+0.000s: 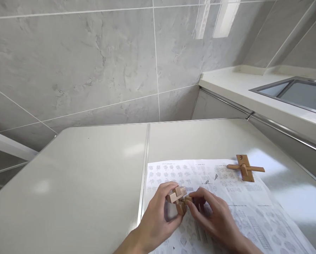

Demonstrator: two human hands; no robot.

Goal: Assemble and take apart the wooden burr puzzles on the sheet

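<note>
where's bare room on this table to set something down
Widest: the table left of its seam, apart from the left forearm. A strip runs between the paper and the table's far edge. Crowded: the paper, with left hand and right hand holding wooden blocks, and a wooden cross at its upper right.
</note>
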